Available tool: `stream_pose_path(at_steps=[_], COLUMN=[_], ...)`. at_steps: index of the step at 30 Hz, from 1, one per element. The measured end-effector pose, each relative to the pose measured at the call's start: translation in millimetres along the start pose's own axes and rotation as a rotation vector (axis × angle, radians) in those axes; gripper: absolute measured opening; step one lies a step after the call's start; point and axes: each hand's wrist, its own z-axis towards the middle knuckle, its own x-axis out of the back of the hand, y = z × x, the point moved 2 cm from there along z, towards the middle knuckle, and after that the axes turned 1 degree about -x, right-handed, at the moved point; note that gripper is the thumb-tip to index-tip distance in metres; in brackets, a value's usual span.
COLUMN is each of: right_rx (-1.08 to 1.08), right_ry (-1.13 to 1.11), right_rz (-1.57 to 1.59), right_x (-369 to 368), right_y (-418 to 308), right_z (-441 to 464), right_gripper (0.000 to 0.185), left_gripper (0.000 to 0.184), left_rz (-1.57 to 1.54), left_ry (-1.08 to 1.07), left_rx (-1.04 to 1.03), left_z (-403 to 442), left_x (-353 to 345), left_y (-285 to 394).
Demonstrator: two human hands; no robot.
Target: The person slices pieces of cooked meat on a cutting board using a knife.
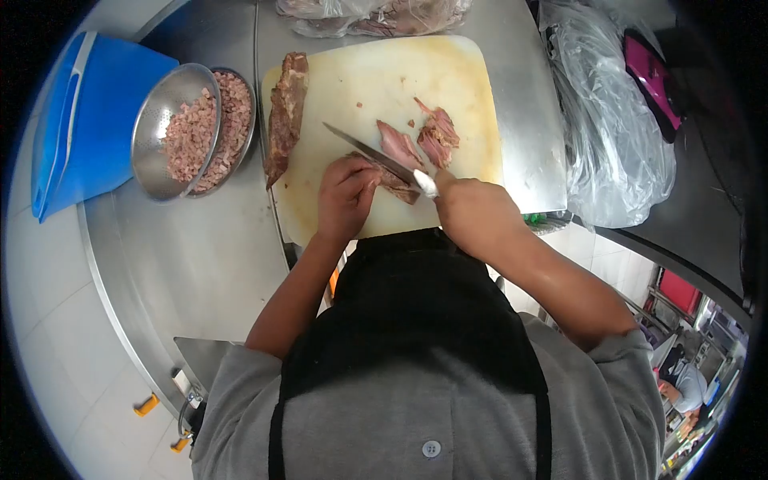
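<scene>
My right hand [472, 210] is closed round the white handle of a knife [370, 152], whose blade points up and left over the cutting board [336, 80]. Under the blade lies a piece of meat [398, 187], and my left hand [349, 192] holds its left end with bent fingers. Just beyond the knife are a pink slice [398, 142] and a torn chunk of meat [438, 138]. A long dark slab of meat [286, 116] rests along the board's left edge. Small scraps dot the board.
Left of the board, a perforated metal bowl [150, 144] of diced meat overlaps another bowl [253, 120], beside a blue container [104, 112]. Plastic-wrapped meat [384, 18] lies beyond the board. Clear plastic bags [612, 136] are at the right. A person [686, 388] shows far right.
</scene>
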Motion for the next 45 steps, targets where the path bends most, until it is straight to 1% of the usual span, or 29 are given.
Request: stream_pose_path(at_steps=[3,6,11,18,21,24,26,29,33,36,38,40,42,45], right_rx=[-0.005,-0.035,-0.072,-0.106,-0.073,-0.017,-0.103,-0.119,-0.109,-0.120,-0.056,-0.044,-0.011,-0.045], right_ry=[0.053,0.066,-0.031,-0.090,-0.093,-0.040,-0.131,-0.167,-0.171,-0.121,0.034,0.053,0.065,0.107], right_rz=[-0.042,-0.060,-0.091,-0.133,-0.072,-0.060,-0.038,-0.079,-0.025,0.029,0.047,0.036,0.017,-0.008], right_x=[14,15,13,12,6,5,10,22,4,-42,-52,-40,-21,-3], right_y=[-2,-4,-8,-12,-11,-11,-14,-9,-8,2,11,16,12,3], right_z=[-15,-21,-31,-27,-9,-1,-10,-31,-17,5,7,8,3,-18], right_gripper=[0.022,0.020,0.016,0.016,0.018,0.019,0.019,0.018,0.018,0.019,0.018,0.018,0.019,0.019], left_gripper=[0.011,0.013,0.014,0.010,0.010,0.010,0.010,0.010,0.012,0.012,0.012,0.012,0.013,0.014], left_rz=[0.032,0.013,0.054,0.091,0.099,0.091,0.101,0.100,0.099,0.079,0.076,0.076,0.125,0.076], left_ry=[-0.001,-0.006,-0.033,-0.040,-0.036,-0.036,-0.037,-0.045,-0.052,-0.097,-0.082,-0.075,-0.087,-0.081], left_rx=[-0.017,-0.053,-0.063,-0.078,-0.069,-0.058,-0.058,-0.049,-0.038,-0.070,-0.082,-0.105,-0.084,-0.106], left_z=[-2,0,3,2,3,3,2,1,2,2,3,2,-1,0], left_x=[5,5,5,4,5,5,3,6,5,5,3,3,5,8], left_y=[-6,-7,-4,-7,-7,-9,-8,-8,-11,-13,-13,-9,-7,-9])
